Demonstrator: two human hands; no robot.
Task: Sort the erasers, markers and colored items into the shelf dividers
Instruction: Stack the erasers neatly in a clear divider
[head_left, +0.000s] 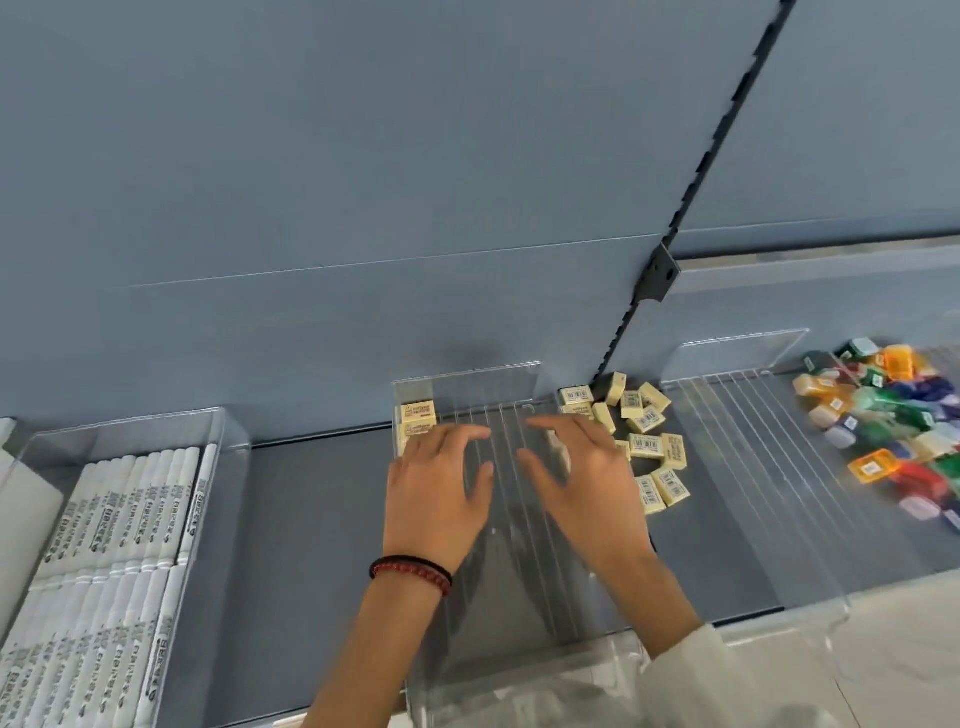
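a clear ribbed acrylic tray (498, 525) holds two pale yellow block erasers (417, 421) in its far left corner. the left hand (436, 488) and right hand (584, 483) hover palm-down above it, fingers spread wide.

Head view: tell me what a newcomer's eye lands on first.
Both hands, left hand and right hand, spread over the clear divider tray at centre. Right of it lies a loose heap of yellow erasers, and farther right a bright pile of colored items. White markers lie packed at far left.

erasers (647, 434) pale yellow; markers (119, 519) white, black print; colored items (883, 415) orange/green/blue/red; bracelet (410, 571) red-black
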